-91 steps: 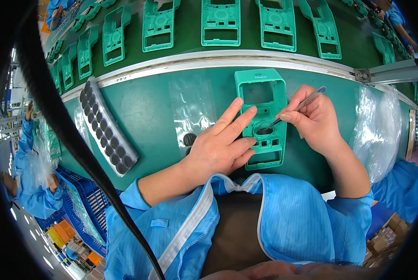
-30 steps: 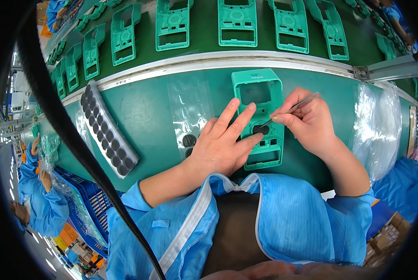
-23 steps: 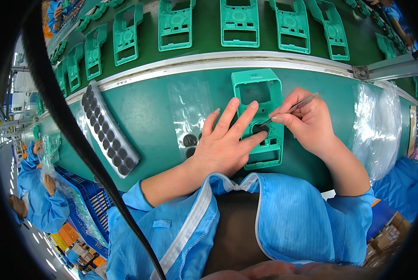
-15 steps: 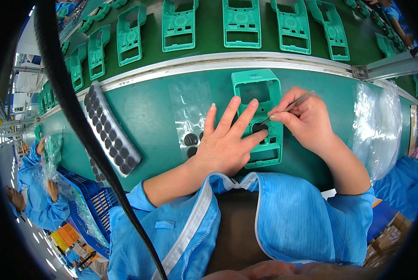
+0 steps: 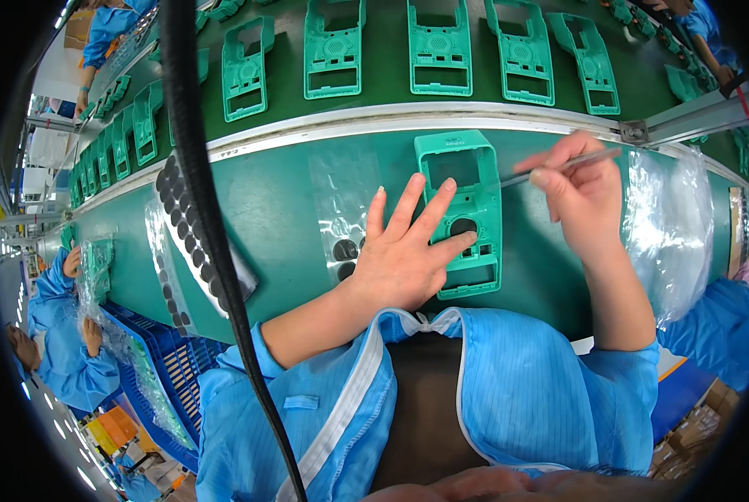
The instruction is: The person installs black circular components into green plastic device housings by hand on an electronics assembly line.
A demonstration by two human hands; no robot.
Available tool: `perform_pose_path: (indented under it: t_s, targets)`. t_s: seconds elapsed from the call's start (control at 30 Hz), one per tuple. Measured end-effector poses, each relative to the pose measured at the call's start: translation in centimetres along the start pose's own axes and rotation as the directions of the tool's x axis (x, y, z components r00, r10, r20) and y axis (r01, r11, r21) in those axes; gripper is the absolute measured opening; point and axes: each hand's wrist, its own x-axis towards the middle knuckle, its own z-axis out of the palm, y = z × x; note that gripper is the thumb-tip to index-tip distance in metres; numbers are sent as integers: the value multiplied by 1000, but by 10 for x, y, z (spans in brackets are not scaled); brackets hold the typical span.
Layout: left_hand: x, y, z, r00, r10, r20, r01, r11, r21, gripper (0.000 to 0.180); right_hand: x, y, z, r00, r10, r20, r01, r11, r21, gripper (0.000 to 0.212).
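Note:
A green plastic housing lies on the green work surface in front of me, its large rectangular window at the far end. A black round pad sits in its round recess. My left hand rests across the housing's left side, fingers spread, the thumb touching beside the pad. My right hand, to the right of the housing, holds thin metal tweezers pointing left, their tip near the housing's right edge. Left of my left hand lies a clear film with a few black round pads on it.
A sheet of black round pads lies farther left, partly behind a dark hanging cable. Beyond a metal rail, several green housings stand in a row. Clear plastic bags lie at right. A blue crate and co-workers are at left.
My right hand with the tweezers has moved right and away from the black pad, off the housing. My left hand stays in place. The housings beyond the rail have shifted slightly.

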Motion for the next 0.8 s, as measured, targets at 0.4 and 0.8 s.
perform_pose_path:
  t_s: [0.4, 0.8]
  targets:
    - [-1, 1, -11, 990, 8, -139, -4, 999, 35, 38, -59, 2, -1, 993, 104, -54, -116, 940, -321, 16]
    - [-7, 1, -36, 948, 44, -316, -88, 988, -123, 52, -81, 1, 7, 985, 169, 31, -92, 669, -737, 26]
